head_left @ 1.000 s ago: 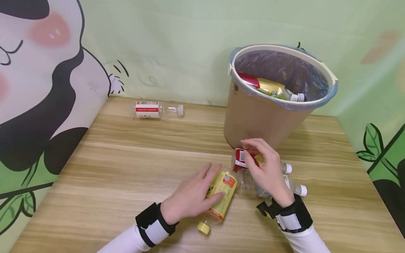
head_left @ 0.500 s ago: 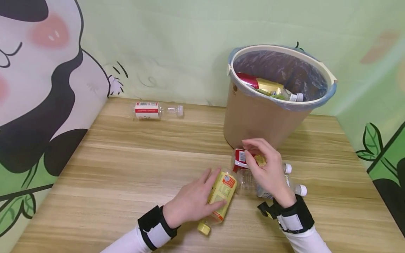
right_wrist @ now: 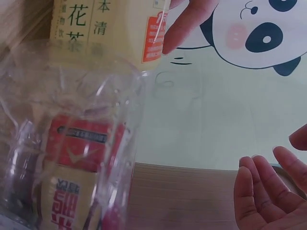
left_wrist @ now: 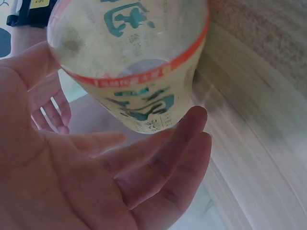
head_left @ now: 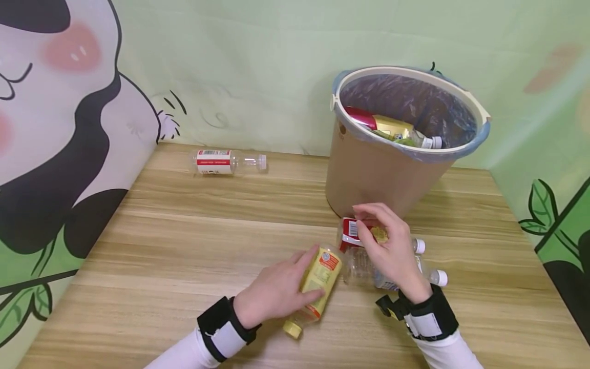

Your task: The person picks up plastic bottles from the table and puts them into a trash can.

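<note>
A clear plastic bottle with a yellow label and yellow cap [head_left: 320, 282] lies slanted on the table. My left hand [head_left: 276, 294] holds it from the left, thumb across the label and fingers around the far side. In the left wrist view the fingers [left_wrist: 177, 163] bend along this bottle. My right hand [head_left: 392, 251] hovers over two lying bottles, its fingers loosely bent with nothing between them. One is a red-labelled bottle [head_left: 350, 233]; the other is a clear bottle [head_left: 359, 266] with a white cap, partly hidden by the hand.
Behind the right hand stands a brown trash bin [head_left: 373, 174] with a bluish liner, several bottles inside. A bottle with a red-and-white label [head_left: 214, 161] lies at the back left. Printed cloth walls enclose the table [head_left: 184, 246].
My left hand has closed in around the yellow-labelled bottle, and the bottle has shifted slightly left, away from the clear bottle. My right hand has stayed nearly still.
</note>
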Demonstrator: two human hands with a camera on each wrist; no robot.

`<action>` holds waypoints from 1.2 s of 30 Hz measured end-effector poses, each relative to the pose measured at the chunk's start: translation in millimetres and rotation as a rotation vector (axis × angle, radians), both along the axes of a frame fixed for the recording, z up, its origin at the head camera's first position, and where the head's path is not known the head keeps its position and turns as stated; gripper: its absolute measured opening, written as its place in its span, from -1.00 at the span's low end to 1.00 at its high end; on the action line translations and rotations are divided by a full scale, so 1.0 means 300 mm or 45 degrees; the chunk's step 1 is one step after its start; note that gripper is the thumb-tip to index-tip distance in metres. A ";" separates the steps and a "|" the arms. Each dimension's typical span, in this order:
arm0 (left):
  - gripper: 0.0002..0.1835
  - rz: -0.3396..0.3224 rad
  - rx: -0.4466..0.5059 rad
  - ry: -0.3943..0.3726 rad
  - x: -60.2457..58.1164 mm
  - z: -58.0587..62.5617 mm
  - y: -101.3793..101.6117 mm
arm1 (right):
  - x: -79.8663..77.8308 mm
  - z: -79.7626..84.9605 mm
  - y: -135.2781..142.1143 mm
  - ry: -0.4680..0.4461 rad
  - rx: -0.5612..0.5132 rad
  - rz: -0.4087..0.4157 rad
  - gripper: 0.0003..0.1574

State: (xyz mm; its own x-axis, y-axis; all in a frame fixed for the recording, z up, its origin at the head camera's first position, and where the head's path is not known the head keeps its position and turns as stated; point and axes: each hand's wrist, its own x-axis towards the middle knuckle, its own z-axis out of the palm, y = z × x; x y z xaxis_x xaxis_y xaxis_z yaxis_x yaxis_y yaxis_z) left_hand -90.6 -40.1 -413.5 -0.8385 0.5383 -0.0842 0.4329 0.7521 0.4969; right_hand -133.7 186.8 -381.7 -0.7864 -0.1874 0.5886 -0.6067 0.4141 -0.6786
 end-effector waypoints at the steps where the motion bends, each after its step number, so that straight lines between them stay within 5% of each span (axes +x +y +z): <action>1: -0.10 -0.001 -0.007 -0.003 -0.003 0.003 -0.002 | 0.000 0.000 0.000 -0.003 0.002 -0.001 -0.64; 12: -0.27 0.026 -0.014 0.090 -0.084 0.000 -0.061 | -0.002 -0.006 0.004 0.005 0.010 -0.007 -0.65; 20: -0.32 0.102 -0.074 0.265 -0.161 -0.014 -0.100 | -0.002 -0.007 0.005 0.009 0.023 0.005 -0.66; 36: -0.09 0.151 -0.230 0.477 -0.178 -0.032 -0.116 | -0.002 -0.003 0.007 -0.005 0.017 0.003 -0.65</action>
